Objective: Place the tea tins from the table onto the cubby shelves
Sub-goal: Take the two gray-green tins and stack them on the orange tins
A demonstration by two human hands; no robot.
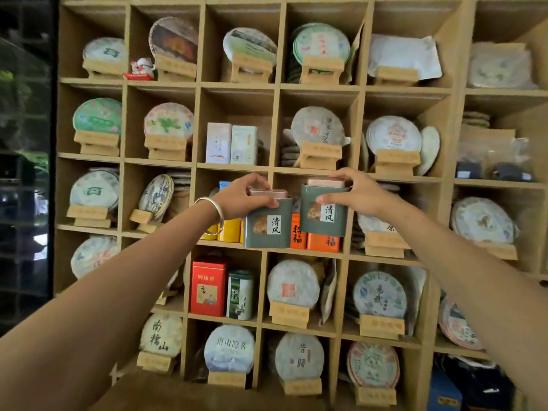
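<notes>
The wooden shelf unit (195, 166) is filling the view, its cubbies holding wrapped round tea cakes on stands. Two green tins are being held up before the middle cubbies. The left hand (240, 197) is gripping the left green tin (268, 222) from above, fingers curled over its lid. The right hand (360, 194) is gripping the right green tin (324, 210) likewise, slightly higher. Two orange tins (323, 243) are standing behind them.
</notes>
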